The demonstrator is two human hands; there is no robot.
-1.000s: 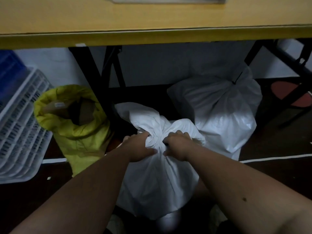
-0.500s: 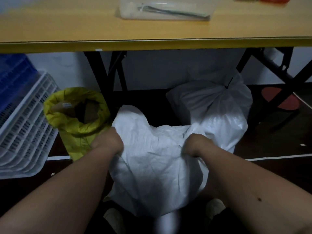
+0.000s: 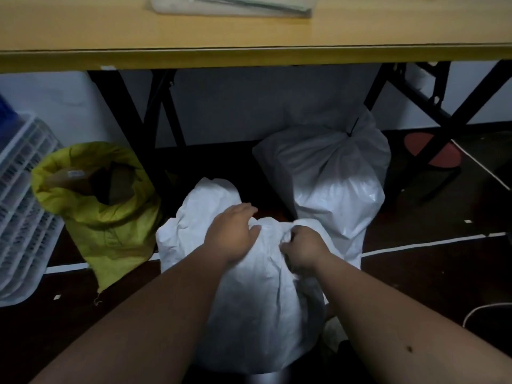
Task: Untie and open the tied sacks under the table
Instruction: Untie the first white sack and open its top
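Note:
A white woven sack stands on the floor right in front of me, its top loose and crumpled. My left hand lies on the sack's top with fingers spread over the cloth. My right hand grips a bunch of the sack's upper edge. Behind it to the right stands a second white sack, its neck tied with a black tie. A yellow sack on the left stands with its mouth open and rolled down.
The yellow table edge runs overhead, with black table legs behind the sacks. White plastic crates lean at the far left. A red stool sits at the right. A white line crosses the dark floor.
Both hands first gripped the knot together, then pulled apart to spread the top. Now they have come back toward the middle, left hand flat on top, right gripping the cloth.

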